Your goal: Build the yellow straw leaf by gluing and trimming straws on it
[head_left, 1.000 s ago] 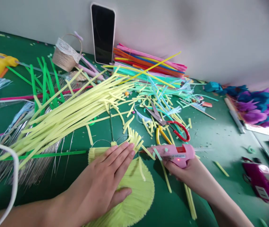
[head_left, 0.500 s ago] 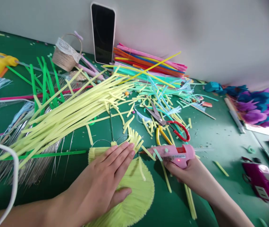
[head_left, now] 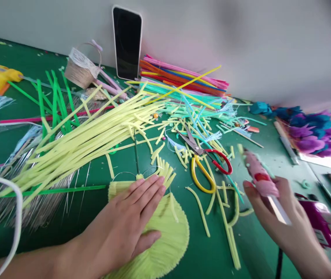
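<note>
The lime-yellow ribbed piece (head_left: pixel 169 228) lies flat on the green table (head_left: pixel 258 252) right in front of me, running out of view at the bottom. Its right part is broad and rounded like a leaf, with fine ridges packed side by side, a soft, fuzzy look and a finely toothed rim. Its upper left part ends in a straight, squared edge, and my hand hides the middle. A short loose strand (head_left: pixel 173 207) curves over its surface, and a tuft of cut strips (head_left: pixel 165 173) fans out just beyond my fingertips. Thin wire loops (head_left: pixel 121 174) and a dark green stem (head_left: pixel 137 155) stick out past the top.

My left hand (head_left: pixel 127 217) rests palm down on the piece, fingers straight and together, pressing rather than grasping. My right hand (head_left: pixel 284 217) is off to the right, well apart from the piece, closed around a pink glue gun (head_left: pixel 258 172), slightly blurred, its nozzle pointing away from me.

Between my hands are scattered yellow offcuts (head_left: pixel 199 211), with scissors (head_left: pixel 193 143) a little farther up, a red handle loop and a yellow one showing. A thick bundle of pale yellow stems (head_left: pixel 95 143) slants across the left, over thin metal wires (head_left: pixel 49 205). At the back, a phone (head_left: pixel 127 42) leans against the wall.
</note>
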`<state>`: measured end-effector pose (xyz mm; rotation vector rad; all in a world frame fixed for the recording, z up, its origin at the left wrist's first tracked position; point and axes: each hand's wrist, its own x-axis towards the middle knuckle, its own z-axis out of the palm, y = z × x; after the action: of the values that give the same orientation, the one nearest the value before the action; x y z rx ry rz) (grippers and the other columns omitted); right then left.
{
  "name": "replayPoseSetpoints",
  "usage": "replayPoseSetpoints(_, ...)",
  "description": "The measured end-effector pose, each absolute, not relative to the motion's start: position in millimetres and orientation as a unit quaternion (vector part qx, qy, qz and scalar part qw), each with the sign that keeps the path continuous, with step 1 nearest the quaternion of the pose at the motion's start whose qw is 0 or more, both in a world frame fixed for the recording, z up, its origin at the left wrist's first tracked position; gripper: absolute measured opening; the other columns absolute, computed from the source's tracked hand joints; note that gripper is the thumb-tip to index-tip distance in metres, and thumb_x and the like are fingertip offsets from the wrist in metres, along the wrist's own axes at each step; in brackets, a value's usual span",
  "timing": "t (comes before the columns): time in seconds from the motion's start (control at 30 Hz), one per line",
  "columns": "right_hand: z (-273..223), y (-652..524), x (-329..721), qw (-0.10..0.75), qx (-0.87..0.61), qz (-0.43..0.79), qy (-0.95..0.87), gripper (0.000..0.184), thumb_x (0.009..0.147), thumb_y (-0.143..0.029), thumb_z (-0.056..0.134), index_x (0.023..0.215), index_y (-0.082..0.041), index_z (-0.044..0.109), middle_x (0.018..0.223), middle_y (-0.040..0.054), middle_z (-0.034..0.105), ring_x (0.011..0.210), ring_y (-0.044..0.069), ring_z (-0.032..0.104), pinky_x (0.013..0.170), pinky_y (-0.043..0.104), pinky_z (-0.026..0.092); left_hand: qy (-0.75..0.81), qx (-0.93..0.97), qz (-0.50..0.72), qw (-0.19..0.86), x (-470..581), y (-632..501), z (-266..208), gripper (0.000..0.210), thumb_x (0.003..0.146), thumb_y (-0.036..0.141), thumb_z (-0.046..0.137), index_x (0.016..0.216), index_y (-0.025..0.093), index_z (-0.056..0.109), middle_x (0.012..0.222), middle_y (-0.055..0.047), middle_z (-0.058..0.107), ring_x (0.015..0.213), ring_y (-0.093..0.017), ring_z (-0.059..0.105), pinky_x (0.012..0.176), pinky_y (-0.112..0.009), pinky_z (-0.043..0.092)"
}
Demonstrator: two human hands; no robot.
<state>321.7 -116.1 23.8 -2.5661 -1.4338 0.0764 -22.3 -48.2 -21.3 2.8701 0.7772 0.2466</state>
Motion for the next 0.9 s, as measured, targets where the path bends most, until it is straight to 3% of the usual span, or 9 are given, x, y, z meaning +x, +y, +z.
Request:
replayPoseSetpoints(0.1, 18, -126, 363, -0.014, -0.892, -0.054, -0.448, 0.063, 0.084, -0.056, 0.05, 0.125, -0.008, 0.048, 0.114, 0.0298, 0.058, 0.119, 0.047, 0.053, 0.078, 0.051, 0.05, 0.259, 0.958, 0.089, 0.08, -23, -47, -20, 0.07, 0.097, 0.052, 0.042, 0.154, 0.013, 0.03, 0.164, -0.01, 0.025, 0.151, -0.023, 0.019, 0.121, -0.038, 0.004)
replayPoseSetpoints(0.2, 23, -127, 378, -0.077, -0.912, -0.018, -0.403, 0.066, 0.085, -0.058, 0.052, 0.125, -0.006, 0.054, 0.109, 0.0337, 0.061, 0.121, 0.051, 0.052, 0.086, 0.057, 0.047, 0.249, 0.961, 0.091, 0.075, -23, -45, -19, 0.069, 0.098, 0.051, 0.043, 0.153, 0.012, 0.032, 0.163, -0.011, 0.027, 0.15, -0.024, 0.022, 0.121, -0.038, 0.004)
replayPoseSetpoints(0.3, 37, -119, 352, -0.086, -0.887, -0.084, -0.445, 0.069, 0.091, -0.054, 0.047, 0.134, 0.0, 0.05, 0.123, 0.039, 0.053, 0.126, 0.056, 0.046, 0.092, 0.063, 0.04, 0.245, 0.963, 0.091, 0.07, -23, -45, -20, 0.069, 0.097, 0.051, 0.044, 0.153, 0.012, 0.033, 0.163, -0.012, 0.028, 0.15, -0.024, 0.023, 0.121, -0.038, 0.003)
replayPoseSetpoints(0.37, 43, -107, 318, 0.004, -0.845, -0.12, -0.521, 0.05, 0.094, -0.046, 0.049, 0.126, -0.01, 0.061, 0.125, 0.029, 0.056, 0.117, 0.047, 0.055, 0.09, 0.058, 0.045, 0.247, 0.962, 0.093, 0.068, -23, -46, -21, 0.07, 0.097, 0.051, 0.045, 0.153, 0.012, 0.033, 0.163, -0.011, 0.027, 0.151, -0.025, 0.021, 0.121, -0.039, 0.004)
replayPoseSetpoints(0.4, 43, -100, 298, 0.065, -0.81, -0.101, -0.574, 0.038, 0.092, -0.043, 0.055, 0.115, -0.015, 0.067, 0.114, 0.0208, 0.062, 0.101, 0.038, 0.064, 0.086, 0.052, 0.049, 0.248, 0.962, 0.093, 0.067, -23, -46, -21, 0.07, 0.096, 0.051, 0.045, 0.153, 0.012, 0.033, 0.163, -0.011, 0.026, 0.151, -0.025, 0.02, 0.121, -0.039, 0.004)
replayPoseSetpoints(0.5, 34, -76, 248, 0.191, -0.676, -0.018, -0.712, 0.016, 0.093, -0.027, 0.059, 0.101, -0.022, 0.073, 0.099, 0.0091, 0.067, 0.094, 0.026, 0.063, 0.084, 0.041, 0.051, 0.244, 0.963, 0.092, 0.064, -23, -46, -22, 0.071, 0.095, 0.051, 0.047, 0.152, 0.011, 0.034, 0.163, -0.012, 0.027, 0.152, -0.025, 0.018, 0.121, -0.039, 0.004)
replayPoseSetpoints(0.67, 11, -51, 221, 0.183, -0.578, 0.103, -0.789, 0.015, 0.093, -0.016, 0.063, 0.105, -0.018, 0.072, 0.102, 0.009, 0.066, 0.097, 0.023, 0.058, 0.086, 0.037, 0.05, 0.245, 0.964, 0.081, 0.062, -21, -45, -20, 0.07, 0.096, 0.049, 0.046, 0.152, 0.01, 0.033, 0.162, -0.013, 0.029, 0.151, -0.026, 0.018, 0.121, -0.04, 0.004)
replayPoseSetpoints(0.9, 10, -50, 229, 0.151, -0.551, 0.142, -0.808, 0.007, 0.096, -0.013, 0.057, 0.093, -0.017, 0.062, 0.095, 0.0069, 0.065, 0.093, 0.022, 0.055, 0.085, 0.039, 0.049, 0.246, 0.962, 0.09, 0.078, -23, -45, -20, 0.069, 0.096, 0.051, 0.044, 0.152, 0.01, 0.034, 0.162, -0.012, 0.03, 0.15, -0.025, 0.022, 0.121, -0.039, 0.005)
